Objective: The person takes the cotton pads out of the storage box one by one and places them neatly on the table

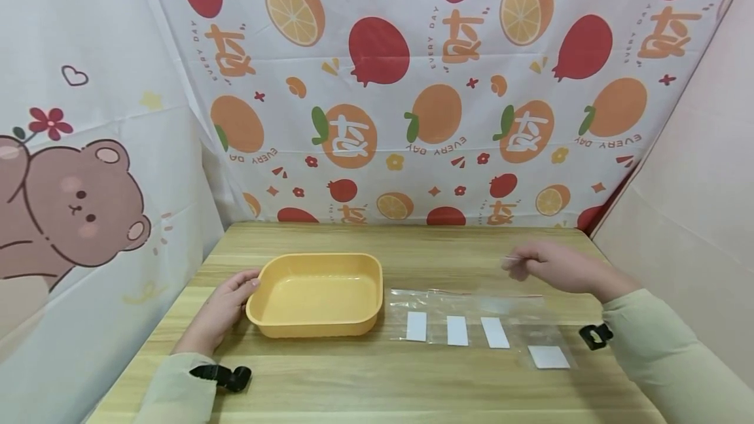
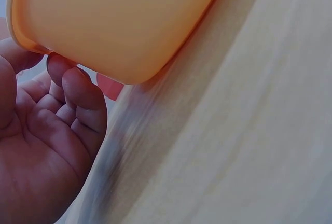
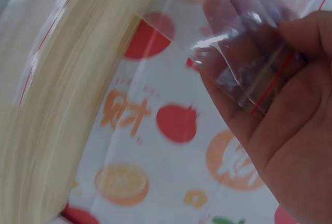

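A yellow plastic basin (image 1: 315,330) with rounded corners stands on the table. My left hand (image 1: 222,311) holds it at its left end, the fingers curled at the rim; the left wrist view shows the hand (image 2: 49,136) against the outside of the basin (image 2: 109,22). On the right, my right hand (image 1: 554,268) is raised above the table and pinches a clear zip bag. In the right wrist view, this bag (image 3: 228,53) has a red line near its top, and the fingers show through it. Clear zip bags with white labels (image 1: 457,331) lie in a row below this hand.
The wooden table (image 1: 353,378) ends at the back against a fruit-printed cloth (image 1: 383,116). A bear-printed cloth (image 1: 82,201) hangs at the left and a plain pale cloth (image 1: 695,149) at the right. Black straps with small cameras (image 1: 235,378) are on the wrists.
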Demonstrator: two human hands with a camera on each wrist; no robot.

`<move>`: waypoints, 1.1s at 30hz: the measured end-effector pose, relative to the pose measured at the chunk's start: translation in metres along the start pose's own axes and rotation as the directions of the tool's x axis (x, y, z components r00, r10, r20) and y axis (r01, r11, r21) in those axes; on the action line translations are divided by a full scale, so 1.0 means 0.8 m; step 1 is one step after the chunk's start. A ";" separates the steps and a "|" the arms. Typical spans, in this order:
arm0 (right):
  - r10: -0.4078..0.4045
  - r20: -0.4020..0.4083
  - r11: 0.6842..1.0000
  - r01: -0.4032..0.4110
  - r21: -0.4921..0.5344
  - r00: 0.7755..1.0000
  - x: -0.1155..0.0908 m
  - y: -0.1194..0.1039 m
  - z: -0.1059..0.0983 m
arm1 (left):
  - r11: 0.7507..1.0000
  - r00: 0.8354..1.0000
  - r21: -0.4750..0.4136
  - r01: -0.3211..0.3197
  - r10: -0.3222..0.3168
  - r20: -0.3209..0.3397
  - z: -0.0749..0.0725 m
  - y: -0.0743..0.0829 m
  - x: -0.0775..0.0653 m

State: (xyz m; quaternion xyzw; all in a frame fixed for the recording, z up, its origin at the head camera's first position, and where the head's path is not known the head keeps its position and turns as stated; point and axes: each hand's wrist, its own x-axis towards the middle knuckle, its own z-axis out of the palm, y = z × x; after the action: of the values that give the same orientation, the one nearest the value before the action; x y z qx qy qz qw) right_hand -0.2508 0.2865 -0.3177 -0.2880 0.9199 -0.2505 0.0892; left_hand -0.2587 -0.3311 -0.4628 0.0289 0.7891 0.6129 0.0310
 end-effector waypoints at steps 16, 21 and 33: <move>0.252 0.328 0.912 -0.337 0.234 0.910 -0.106 0.073 -0.044 | 1.000 1.000 -0.030 0.007 -0.007 -0.004 -0.001 -0.001 0.002; 0.339 0.397 0.854 -0.456 0.252 0.853 -0.126 0.095 -0.046 | 1.000 1.000 -0.024 0.000 0.001 0.003 -0.001 -0.001 0.003; 0.382 0.137 0.918 -0.358 -0.172 0.914 -0.090 0.156 -0.006 | 1.000 1.000 -0.007 -0.009 0.009 0.007 0.002 0.005 0.003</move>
State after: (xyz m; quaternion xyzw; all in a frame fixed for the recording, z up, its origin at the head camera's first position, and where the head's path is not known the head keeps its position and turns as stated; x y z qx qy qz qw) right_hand -0.2538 0.4181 -0.3761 -0.1341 0.9626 -0.1370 0.1912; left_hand -0.2610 -0.3283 -0.4595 0.0344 0.7866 0.6157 0.0308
